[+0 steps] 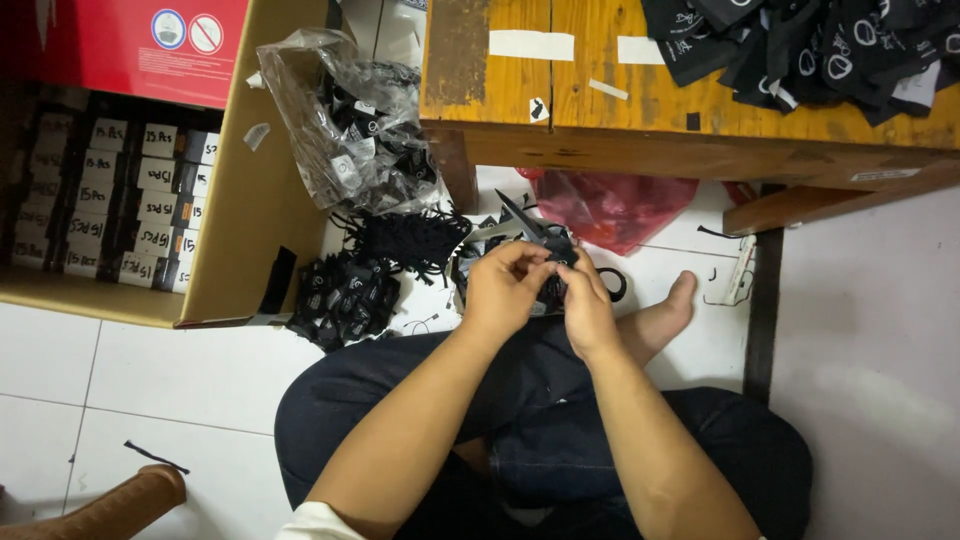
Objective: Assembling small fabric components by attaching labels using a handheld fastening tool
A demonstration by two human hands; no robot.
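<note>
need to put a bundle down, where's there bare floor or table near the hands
Bare white floor lies left of the knee, below the cardboard box. Bare table sits left of the black label heap. Ahead of the hands, black bundles crowd the floor.

A cardboard box [235,190] of small labelled packs [150,200] stands on the white floor [180,370]. Beside it lies a clear plastic bag [345,120]. Under the wooden tabletop [600,90] sits a red bag [615,205], possibly plastic.

Bare forearms, bare hands, dark navy trousers [560,440], white shirt hem [315,522], bare foot [672,305]
</note>
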